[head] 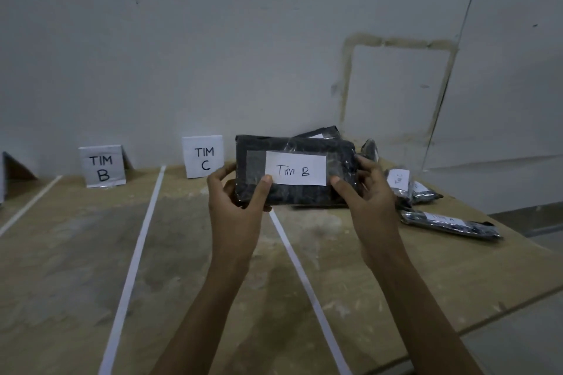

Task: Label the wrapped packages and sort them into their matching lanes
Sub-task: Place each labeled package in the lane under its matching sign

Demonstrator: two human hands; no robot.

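A black plastic-wrapped package (304, 195) is held up above the table with its face toward me. Its white label (296, 172) reads "Tim B". My left hand (237, 195) grips the package's left end, thumb on the label's lower left corner. My right hand (365, 189) grips the right end, thumb at the label's lower right corner. At the back of the table stand the sign "TIM B" (102, 165) and the sign "TIM C" (203, 156), each at the head of a lane.
White tape strips (134, 256) divide the wooden table (61, 268) into lanes. More wrapped packages lie at the right: one behind the held package (323, 133), a labelled pile (405, 186), and one near the edge (451, 224). The table's right edge drops off.
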